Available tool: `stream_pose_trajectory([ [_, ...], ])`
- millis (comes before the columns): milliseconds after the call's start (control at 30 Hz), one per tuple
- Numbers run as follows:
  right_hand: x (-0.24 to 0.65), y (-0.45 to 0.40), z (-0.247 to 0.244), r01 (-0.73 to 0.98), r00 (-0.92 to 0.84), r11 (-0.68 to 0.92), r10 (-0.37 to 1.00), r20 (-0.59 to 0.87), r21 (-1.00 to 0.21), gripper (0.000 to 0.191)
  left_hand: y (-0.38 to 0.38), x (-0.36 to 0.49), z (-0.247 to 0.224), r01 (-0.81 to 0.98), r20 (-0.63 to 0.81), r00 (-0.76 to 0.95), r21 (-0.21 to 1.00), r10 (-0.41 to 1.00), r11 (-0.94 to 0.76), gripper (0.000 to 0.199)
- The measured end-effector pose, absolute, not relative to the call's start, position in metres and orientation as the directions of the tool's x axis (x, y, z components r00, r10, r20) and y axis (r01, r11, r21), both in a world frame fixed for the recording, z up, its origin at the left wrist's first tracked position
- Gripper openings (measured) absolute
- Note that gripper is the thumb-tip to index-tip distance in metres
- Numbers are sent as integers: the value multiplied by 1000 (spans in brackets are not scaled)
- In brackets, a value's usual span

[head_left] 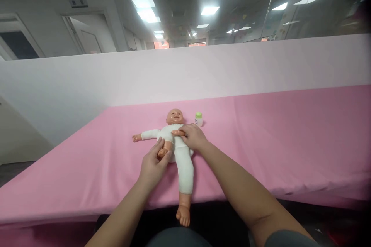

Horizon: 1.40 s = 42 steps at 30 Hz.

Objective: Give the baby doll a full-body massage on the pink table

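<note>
A baby doll (184, 168) with a white cloth body lies on its back, its head away from me. My left hand (152, 163) is closed around the doll's bent leg (165, 149), near the foot, which is folded up toward the belly. Across the doll's chest, my right hand (194, 136) grips the doll's forearm (177, 133) by the wrist. The other arm stretches out to the left, and the other leg points toward me, its foot over the table's near edge. A small bottle (198, 119) with a green cap stands just beyond my right hand.
A pink cloth (261, 135) covers the table. Behind it runs a low white wall (185, 73) with a glass pane above it. A door (88, 38) shows at the back left.
</note>
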State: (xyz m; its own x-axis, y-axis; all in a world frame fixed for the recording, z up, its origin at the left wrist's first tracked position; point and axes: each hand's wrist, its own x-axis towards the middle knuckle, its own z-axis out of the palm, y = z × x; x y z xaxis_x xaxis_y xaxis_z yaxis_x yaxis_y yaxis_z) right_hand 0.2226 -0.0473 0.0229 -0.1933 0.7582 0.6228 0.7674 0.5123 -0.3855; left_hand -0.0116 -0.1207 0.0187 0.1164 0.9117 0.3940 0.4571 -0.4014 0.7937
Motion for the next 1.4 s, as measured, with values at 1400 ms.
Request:
stream_pose_trajectory([
  [1400, 217, -43, 14, 747, -136, 488, 777, 615, -451, 23, -96, -25, 31, 332, 301, 120, 886, 946, -324, 49],
])
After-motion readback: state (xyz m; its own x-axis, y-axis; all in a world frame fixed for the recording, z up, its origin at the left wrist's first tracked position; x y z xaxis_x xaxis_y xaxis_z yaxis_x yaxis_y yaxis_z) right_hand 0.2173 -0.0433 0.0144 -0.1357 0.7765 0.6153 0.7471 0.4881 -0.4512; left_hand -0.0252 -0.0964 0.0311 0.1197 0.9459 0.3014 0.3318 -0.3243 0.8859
